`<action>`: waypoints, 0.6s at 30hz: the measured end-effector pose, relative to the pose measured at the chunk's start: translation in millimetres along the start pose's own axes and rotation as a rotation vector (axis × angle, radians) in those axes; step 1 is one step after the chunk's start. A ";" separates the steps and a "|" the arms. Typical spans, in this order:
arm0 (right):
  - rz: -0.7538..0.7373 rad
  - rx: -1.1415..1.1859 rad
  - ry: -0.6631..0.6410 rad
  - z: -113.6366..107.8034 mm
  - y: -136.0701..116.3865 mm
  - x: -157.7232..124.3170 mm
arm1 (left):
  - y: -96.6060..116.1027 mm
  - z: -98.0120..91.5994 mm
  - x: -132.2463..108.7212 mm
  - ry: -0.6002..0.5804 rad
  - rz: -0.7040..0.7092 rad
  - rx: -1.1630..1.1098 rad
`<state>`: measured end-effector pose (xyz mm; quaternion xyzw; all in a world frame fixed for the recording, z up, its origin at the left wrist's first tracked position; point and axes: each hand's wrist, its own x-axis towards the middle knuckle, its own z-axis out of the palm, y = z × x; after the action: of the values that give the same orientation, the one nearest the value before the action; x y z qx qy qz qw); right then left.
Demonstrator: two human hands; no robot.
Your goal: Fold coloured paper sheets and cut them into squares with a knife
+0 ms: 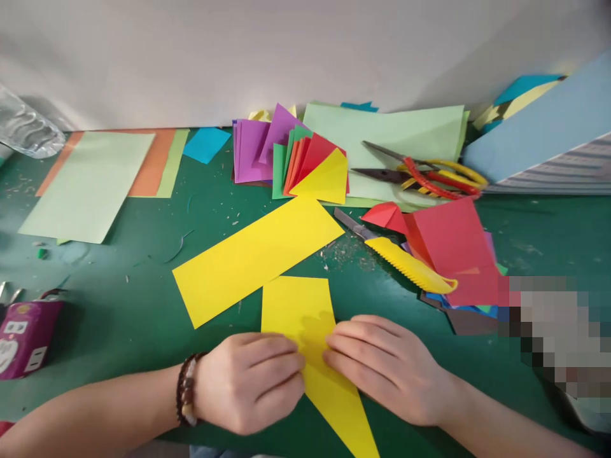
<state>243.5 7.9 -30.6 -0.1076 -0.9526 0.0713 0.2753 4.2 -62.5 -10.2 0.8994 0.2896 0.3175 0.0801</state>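
Head cam: green tabletop [128,299] runs back to a pale wall [214,57]; near edge just shows, low on the L. Most room to move is L: green surface, w/ stray bits on it, stretches from L hand [252,381] over to purple box [41,331] & up to pale green sheet [90,184] at back L. R side's tighter: yellow-handled cutter [405,259] lies diagonally beyond R hand [396,369], blade tip just beside long yellow strip [258,257], handle end overlapping red paper [451,235]. Scissors [439,178] lie farther back. Front yellow sheet [296,299] is low ctr, btwn both hands, top L corner meeting the strip's lower edge. Looks bright & plain; top end squared, the rest slanting R & running out of view at bottom as a narrower piece. Hand shadows cross its mid. L fingers curled tog., tips at sheet's L edge; R fingers tog., flatter, tips on it, covering part of its R edge. Thumbs hidden, so can't tell if either hand's pinching it.
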 end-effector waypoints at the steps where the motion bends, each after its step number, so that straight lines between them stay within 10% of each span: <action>1: 0.005 0.005 -0.020 -0.4 0.3 -2.2 | 2.7 1.8 -2.1 -0.014 -0.007 0.018; 18: 0.311 0.167 -0.160 -7.8 4.6 -7.3 | -4.5 11.3 -7.8 -0.106 -0.366 -0.020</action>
<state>254.5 11.2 -28.6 -0.2244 -0.9341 0.2001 0.1925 4.1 -62.9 -24.6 0.8464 0.4405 0.2527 0.1603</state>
